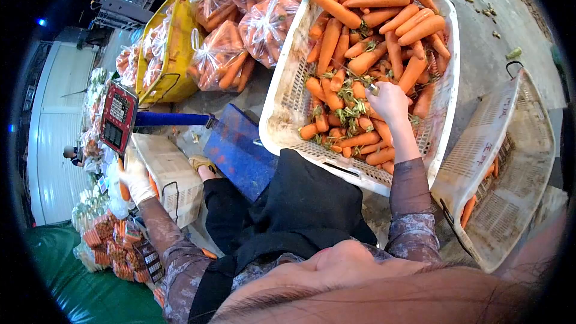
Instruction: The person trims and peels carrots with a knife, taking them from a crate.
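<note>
My left hand, in a pale glove, is closed around a carrot above the whitish crate at the left. Over the big white basket, my right hand is bare and closed. A small shiny end sticks out of its fingers; I cannot make out what it belongs to. Loose carrots fill that basket, several with green stem stubs. My right fingers are close above them.
A blue platform scale with a red display stands in front of me. Bagged carrots lie beyond, beside a yellow crate. A tilted white crate with a few carrots is at the right. Packed bags lie left.
</note>
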{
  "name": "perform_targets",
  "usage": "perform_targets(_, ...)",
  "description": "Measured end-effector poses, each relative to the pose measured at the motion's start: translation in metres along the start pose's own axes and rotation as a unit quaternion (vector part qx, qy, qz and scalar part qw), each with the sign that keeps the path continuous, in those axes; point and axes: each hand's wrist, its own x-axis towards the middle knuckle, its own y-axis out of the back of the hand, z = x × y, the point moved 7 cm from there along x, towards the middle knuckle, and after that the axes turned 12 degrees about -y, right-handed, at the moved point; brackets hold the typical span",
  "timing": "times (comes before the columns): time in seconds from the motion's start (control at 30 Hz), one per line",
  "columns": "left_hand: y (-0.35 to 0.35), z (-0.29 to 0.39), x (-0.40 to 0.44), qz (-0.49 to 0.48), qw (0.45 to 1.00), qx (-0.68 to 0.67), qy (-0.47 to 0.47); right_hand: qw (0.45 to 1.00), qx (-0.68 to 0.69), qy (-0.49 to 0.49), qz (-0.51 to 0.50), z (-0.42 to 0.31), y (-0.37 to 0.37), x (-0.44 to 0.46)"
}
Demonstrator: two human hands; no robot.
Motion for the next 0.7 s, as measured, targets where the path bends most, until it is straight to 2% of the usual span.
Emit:
perform_targets(0.03, -0.063, -0.041, -0.021, -0.101, 0.994, -0.02, 0.037, 1.0, -0.002, 0.001, -0.004, -0.002, -0.001, -0.002)
perform_targets(0.1, -0.192, -0.121, -0.075, -0.311, 0.944, -0.038, 0.102, 1.0, -0.005, 0.0, -0.007, -0.005, -0.002, -0.003)
perform_targets(0.13, -0.226, -0.17, -0.102, -0.249, 0.951, 0.145, 0.109, 1.0, -0.007, 0.001, -0.008, -0.004, -0.005, -0.003)
perform_targets(0.17, -0.262, -0.227, -0.14, -0.261, 0.921, 0.075, 0.278, 1.0, -0.013, 0.006, -0.009, -0.002, -0.009, -0.002)
perform_targets(0.2, -0.264, -0.293, -0.158, -0.257, 0.907, 0.035, 0.332, 1.0, -0.019, 0.011, -0.01, 0.0, -0.012, 0.0)
perform_targets(0.23, -0.273, -0.351, -0.184, -0.24, 0.859, -0.057, 0.449, 1.0, -0.022, 0.011, -0.007, 0.002, -0.012, 0.001)
perform_targets(0.27, -0.272, -0.405, -0.201, -0.185, 0.839, -0.008, 0.512, 0.999, -0.037, 0.01, -0.004, 0.005, -0.013, 0.002)
perform_targets(0.3, -0.265, -0.451, -0.211, -0.215, 0.838, 0.135, 0.483, 0.999, -0.051, 0.007, -0.002, 0.008, -0.013, 0.002)
perform_targets(0.37, -0.253, -0.524, -0.206, -0.274, 0.82, 0.208, 0.457, 0.999, -0.052, 0.007, 0.007, 0.011, -0.009, 0.001)
perform_targets(0.43, -0.253, -0.555, -0.198, -0.287, 0.825, 0.256, 0.415, 0.998, -0.05, 0.004, 0.027, 0.013, -0.005, 0.002)
perform_targets(0.6, -0.261, -0.573, -0.178, -0.229, 0.878, 0.267, 0.325, 0.996, -0.025, 0.051, 0.073, -0.003, 0.009, -0.008)
perform_targets(0.7, -0.258, -0.582, -0.166, -0.187, 0.907, 0.228, 0.302, 0.997, -0.049, 0.042, 0.039, -0.008, 0.004, -0.011)
